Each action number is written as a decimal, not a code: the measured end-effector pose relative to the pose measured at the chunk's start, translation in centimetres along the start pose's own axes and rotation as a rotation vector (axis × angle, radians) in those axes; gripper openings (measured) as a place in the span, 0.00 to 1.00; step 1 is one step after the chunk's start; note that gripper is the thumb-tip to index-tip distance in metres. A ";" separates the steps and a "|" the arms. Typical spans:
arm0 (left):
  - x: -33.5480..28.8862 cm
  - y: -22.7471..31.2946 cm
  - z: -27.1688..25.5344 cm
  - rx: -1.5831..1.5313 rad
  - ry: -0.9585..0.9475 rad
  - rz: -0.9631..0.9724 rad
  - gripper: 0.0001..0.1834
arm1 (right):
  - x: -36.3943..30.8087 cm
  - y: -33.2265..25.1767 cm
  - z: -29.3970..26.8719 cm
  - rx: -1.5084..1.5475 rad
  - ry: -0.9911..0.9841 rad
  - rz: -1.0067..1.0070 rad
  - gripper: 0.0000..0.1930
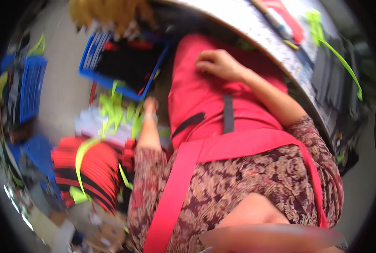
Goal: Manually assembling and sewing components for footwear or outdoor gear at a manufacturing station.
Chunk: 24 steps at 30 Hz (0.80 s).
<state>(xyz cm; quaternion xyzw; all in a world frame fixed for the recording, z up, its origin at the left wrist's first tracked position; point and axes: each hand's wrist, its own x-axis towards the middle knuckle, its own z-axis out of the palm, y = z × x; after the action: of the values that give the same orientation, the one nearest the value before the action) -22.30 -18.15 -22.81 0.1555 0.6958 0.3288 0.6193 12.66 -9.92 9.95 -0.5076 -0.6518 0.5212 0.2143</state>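
Observation:
My right hand (217, 64) rests over the lap of my red apron (242, 109), its fingers loosely curled in with nothing visible in them. Down at my left side, my left hand (151, 103) reaches toward the floor, near the corner of a blue plastic crate (122, 89). Its fingers are blurred and partly hidden, so I cannot make out a hold. Bright yellow-green strips (114, 110) lie tangled close beside that hand. Dark, flat pieces (127, 63) with some red fill the crate.
A bundle of red and black strips (91, 168), tied with a yellow-green band, stands at lower left. A white speckled table (234, 21) curves along the far right, bearing stacked grey pieces (335, 76) and a yellow-green strap (343, 63). Another blue crate (33, 88) is at far left.

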 end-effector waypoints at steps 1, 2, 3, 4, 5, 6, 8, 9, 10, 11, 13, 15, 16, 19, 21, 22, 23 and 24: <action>-1.3 0.1 2.8 -0.017 -0.095 -0.093 0.07 | -0.6 0.7 -1.6 -0.097 0.063 -0.021 0.09; -2.5 -0.2 3.3 -0.013 -0.092 -0.152 0.05 | -1.0 0.5 -2.6 -0.178 0.097 -0.064 0.09; -3.4 -0.4 3.4 -0.009 -0.073 -0.215 0.08 | -1.2 0.4 -3.9 -0.246 0.229 -0.203 0.09; -3.3 1.1 4.6 -0.004 -0.096 -0.193 0.08 | -1.0 0.3 -5.3 -0.258 0.308 -0.270 0.09; -4.1 1.2 5.7 -0.005 -0.137 -0.162 0.09 | -1.6 1.2 -7.9 -0.345 0.477 -0.202 0.09; -4.7 1.7 6.8 -0.011 -0.169 -0.129 0.09 | -2.2 1.9 -10.5 -0.425 0.637 -0.138 0.08; -5.7 3.1 7.3 -0.027 -0.205 -0.070 0.11 | -3.4 3.0 -15.9 -0.553 0.808 -0.091 0.08; -5.8 4.8 7.9 -0.039 -0.220 -0.036 0.11 | -3.8 4.4 -19.3 -0.746 0.901 -0.139 0.11; -6.0 6.2 7.9 -0.045 -0.239 -0.006 0.12 | -4.5 6.3 -22.5 -0.944 0.995 -0.174 0.15; -6.7 6.9 8.0 -0.053 -0.254 0.022 0.13 | -5.3 7.5 -24.6 -0.949 1.023 -0.162 0.15; -7.0 9.9 7.6 -0.088 -0.252 0.083 0.15 | -5.5 7.8 -27.0 -1.062 0.980 0.347 0.24; -7.3 12.8 7.9 -0.099 -0.288 0.093 0.19 | -5.2 7.9 -28.7 -0.955 0.880 0.401 0.28; -7.4 14.2 8.3 -0.087 -0.292 0.107 0.19 | -4.9 7.7 -29.4 -0.855 0.759 0.448 0.31; -9.0 19.3 10.0 0.021 -0.313 0.276 0.18 | -3.5 6.1 -29.7 -0.729 0.755 0.320 0.29; -11.6 22.6 13.6 0.045 -0.371 0.446 0.18 | -3.2 4.3 -29.3 -0.752 0.846 0.184 0.25; -13.2 24.0 15.5 0.050 -0.411 0.523 0.18 | -3.4 3.1 -28.7 -0.742 0.847 0.182 0.25; -14.9 25.1 17.6 0.021 -0.469 0.559 0.16 | -3.6 1.6 -27.7 -0.455 0.850 0.123 0.24; -16.7 26.0 19.8 -0.014 -0.527 0.598 0.14 | -4.0 0.5 -26.7 -0.172 0.842 0.058 0.23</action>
<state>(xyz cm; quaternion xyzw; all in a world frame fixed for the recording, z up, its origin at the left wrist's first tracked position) -5.10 -4.23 6.43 0.4262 0.4348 0.4483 0.6545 36.02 -1.19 20.27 -0.7102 -0.5340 0.2181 0.4037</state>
